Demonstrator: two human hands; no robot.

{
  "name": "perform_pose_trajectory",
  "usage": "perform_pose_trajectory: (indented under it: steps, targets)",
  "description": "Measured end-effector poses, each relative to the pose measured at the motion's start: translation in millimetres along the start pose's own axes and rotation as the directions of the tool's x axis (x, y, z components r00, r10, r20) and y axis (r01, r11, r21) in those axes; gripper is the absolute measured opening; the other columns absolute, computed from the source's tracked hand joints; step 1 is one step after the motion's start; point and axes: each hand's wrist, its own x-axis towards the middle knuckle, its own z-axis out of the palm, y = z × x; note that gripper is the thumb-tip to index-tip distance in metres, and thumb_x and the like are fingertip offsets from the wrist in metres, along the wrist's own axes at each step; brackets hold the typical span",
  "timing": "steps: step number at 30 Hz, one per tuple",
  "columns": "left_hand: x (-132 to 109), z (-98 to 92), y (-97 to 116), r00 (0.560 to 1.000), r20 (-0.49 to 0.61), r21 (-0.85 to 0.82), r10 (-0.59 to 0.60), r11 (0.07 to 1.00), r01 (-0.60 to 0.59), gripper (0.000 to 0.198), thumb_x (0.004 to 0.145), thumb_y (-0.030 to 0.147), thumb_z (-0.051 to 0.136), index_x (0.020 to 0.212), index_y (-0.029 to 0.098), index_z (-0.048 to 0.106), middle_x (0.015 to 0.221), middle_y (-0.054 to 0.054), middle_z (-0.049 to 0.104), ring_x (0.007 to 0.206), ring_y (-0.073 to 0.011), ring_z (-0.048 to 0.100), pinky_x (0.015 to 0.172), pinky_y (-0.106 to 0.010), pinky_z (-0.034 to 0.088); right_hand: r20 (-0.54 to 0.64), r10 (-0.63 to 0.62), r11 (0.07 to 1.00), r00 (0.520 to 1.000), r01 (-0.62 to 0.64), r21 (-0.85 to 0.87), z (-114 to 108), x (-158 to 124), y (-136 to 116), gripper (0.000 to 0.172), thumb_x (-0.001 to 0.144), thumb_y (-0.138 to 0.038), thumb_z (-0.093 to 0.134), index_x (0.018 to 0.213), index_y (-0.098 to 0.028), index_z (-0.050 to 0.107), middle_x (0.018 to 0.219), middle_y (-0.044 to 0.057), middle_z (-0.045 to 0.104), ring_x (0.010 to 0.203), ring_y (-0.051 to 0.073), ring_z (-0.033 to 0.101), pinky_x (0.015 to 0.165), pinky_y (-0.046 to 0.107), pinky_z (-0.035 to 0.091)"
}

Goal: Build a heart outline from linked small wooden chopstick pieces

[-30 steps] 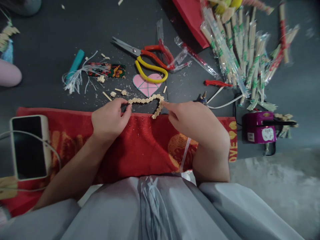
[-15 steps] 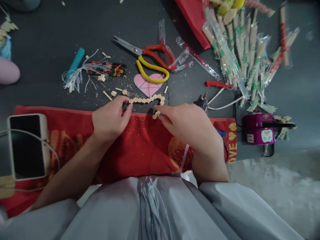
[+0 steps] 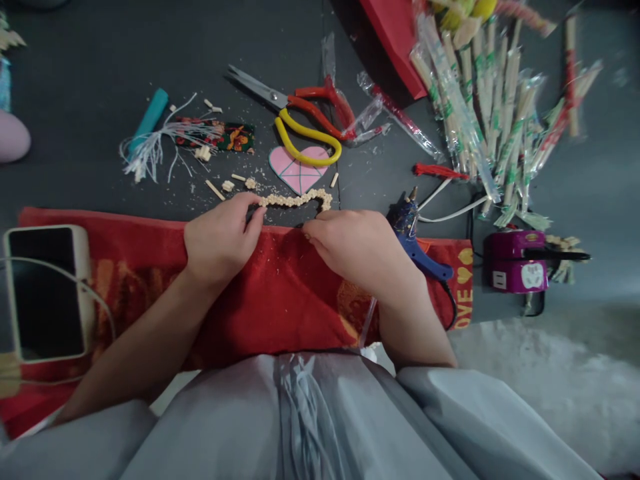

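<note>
A beige knobbly chain point(image 3: 290, 200) lies bent across the dark table, just beyond the red cloth. My left hand point(image 3: 223, 233) pinches its left end between thumb and forefinger. At the chain's right end, my right hand point(image 3: 350, 247) has its fingers closed over it and hides that end. Behind the chain is a pink paper heart point(image 3: 297, 177) with dark lines, partly under the yellow handle of the scissors point(image 3: 300, 113). Small beige pieces point(image 3: 229, 186) lie near my left hand.
A blue glue gun point(image 3: 417, 247) lies right of my right hand, near a purple device point(image 3: 517, 261). Wrapped sticks point(image 3: 495, 107) fill the back right. A phone point(image 3: 47, 293) with a cable rests on the red cloth point(image 3: 260, 300) at left. White threads point(image 3: 150, 143) lie beyond.
My right hand has shifted slightly left and down and now covers the chain's right end, which was showing before. More of the glue gun is visible. My left hand still holds the left end.
</note>
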Motion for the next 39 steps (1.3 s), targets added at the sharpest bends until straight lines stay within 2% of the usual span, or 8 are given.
perform_pose_trajectory:
  steps: [5, 12, 18, 24, 35, 39]
  targets:
    - [0.6, -0.1, 0.2, 1.0, 0.02, -0.002, -0.02, 1.0, 0.02, 0.037, 0.098, 0.046, 0.047, 0.118, 0.025, 0.07, 0.084, -0.005, 0.073, 0.087, -0.0258, 0.071, 0.078, -0.035, 0.048, 0.014, -0.003, 1.0, 1.0, 0.002, 0.01, 0.0, 0.8, 0.8, 0.032, 0.099, -0.01, 0.042, 0.103, -0.02, 0.072, 0.102, 0.01, 0.077, 0.097, 0.024, 0.074, 0.059, 0.032, 0.031]
    - [0.1, 0.1, 0.2, 1.0, 0.012, 0.007, -0.028, 1.0, 0.028, 0.037, 0.098, 0.046, 0.047, 0.121, 0.026, 0.068, 0.085, -0.004, 0.072, 0.083, -0.0235, 0.069, 0.074, -0.033, 0.044, 0.0, 0.002, 1.0, 1.0, -0.002, 0.019, 0.4, -0.2, 0.8, 0.033, 0.099, -0.01, 0.041, 0.102, -0.02, 0.072, 0.102, 0.01, 0.077, 0.096, 0.024, 0.074, 0.06, 0.032, 0.031]
    - [0.6, -0.1, 0.3, 0.995, 0.038, 0.032, -0.09, 0.996, 0.089, 0.033, 0.096, 0.049, 0.05, 0.109, 0.023, 0.067, 0.082, -0.003, 0.068, 0.08, -0.0228, 0.065, 0.072, -0.032, 0.039, -0.018, -0.007, 1.0, 1.0, 0.007, 0.017, 0.1, -0.9, 1.7, 0.033, 0.099, -0.01, 0.041, 0.101, -0.019, 0.072, 0.1, 0.01, 0.077, 0.095, 0.025, 0.074, 0.059, 0.032, 0.03]
    - [2.1, -1.3, 1.5, 0.995, 0.048, 0.036, -0.085, 0.996, 0.084, 0.031, 0.096, 0.047, 0.051, 0.102, 0.022, 0.067, 0.078, -0.003, 0.065, 0.076, -0.0217, 0.062, 0.07, -0.032, 0.036, -0.026, -0.003, 1.0, 1.0, 0.003, 0.018, 1.2, -0.7, 1.6, 0.031, 0.099, -0.009, 0.042, 0.101, -0.018, 0.072, 0.098, 0.01, 0.076, 0.094, 0.025, 0.075, 0.058, 0.033, 0.027]
    - [3.8, 2.6, -3.3, 0.999, -0.018, 0.059, -0.031, 0.998, 0.032, 0.025, 0.095, 0.043, 0.054, 0.096, 0.022, 0.067, 0.069, 0.0, 0.059, 0.067, -0.018, 0.056, 0.063, -0.031, 0.03, -0.042, -0.004, 1.0, 0.999, 0.004, 0.01, 4.3, -1.5, 2.0, 0.03, 0.098, -0.009, 0.043, 0.097, -0.018, 0.072, 0.096, 0.01, 0.076, 0.093, 0.025, 0.075, 0.058, 0.033, 0.025]
    - [3.7, 6.2, -6.7, 0.998, -0.057, 0.033, -0.009, 0.999, 0.011, 0.023, 0.094, 0.043, 0.058, 0.098, 0.023, 0.068, 0.068, 0.001, 0.062, 0.066, -0.0178, 0.057, 0.062, -0.03, 0.03, -0.063, 0.006, 0.999, 0.998, -0.004, 0.032, 5.5, 0.2, 1.6, 0.027, 0.1, -0.016, 0.047, 0.105, -0.02, 0.073, 0.1, 0.009, 0.078, 0.096, 0.025, 0.075, 0.06, 0.032, 0.029]
